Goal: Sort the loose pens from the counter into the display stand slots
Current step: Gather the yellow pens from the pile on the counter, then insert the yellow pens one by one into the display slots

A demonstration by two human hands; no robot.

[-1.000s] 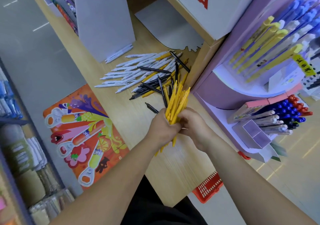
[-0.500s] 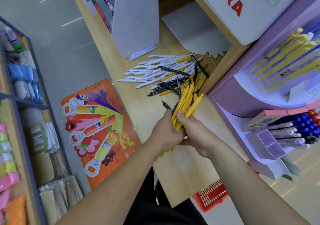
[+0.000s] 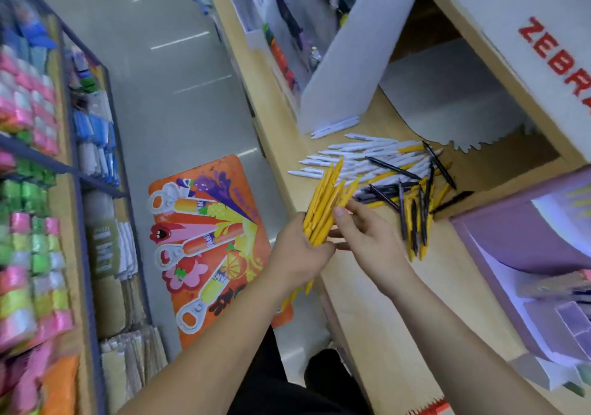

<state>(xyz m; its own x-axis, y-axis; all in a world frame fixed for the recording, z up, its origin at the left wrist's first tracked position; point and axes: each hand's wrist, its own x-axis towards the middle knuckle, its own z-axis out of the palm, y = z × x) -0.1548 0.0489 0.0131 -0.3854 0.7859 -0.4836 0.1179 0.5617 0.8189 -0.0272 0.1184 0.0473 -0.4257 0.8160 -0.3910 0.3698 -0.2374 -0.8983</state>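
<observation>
My left hand [image 3: 299, 254] grips a bundle of yellow pens [image 3: 326, 203], tips fanned upward over the counter's left edge. Beside it my right hand [image 3: 367, 238] has its thumb against the bundle and its fingers loosely spread. On the wooden counter [image 3: 383, 302] lies a pile of loose pens: white ones [image 3: 358, 155] at the back, black and yellow ones [image 3: 412, 197] nearer. The purple display stand [image 3: 524, 242] is at the right, and its slots are mostly out of frame.
A white box with red ZEBRA lettering [image 3: 543, 30] stands behind the pile. A grey card stand [image 3: 345, 62] leans at the back. An orange floor sticker [image 3: 208, 238] lies left of the counter, and shelves of coloured goods [image 3: 32, 190] line the far left.
The view has swung left, so the stand has slid towards the right edge. The yellow bundle has moved left, clear of the pile, and my right hand's fingers have loosened from it.
</observation>
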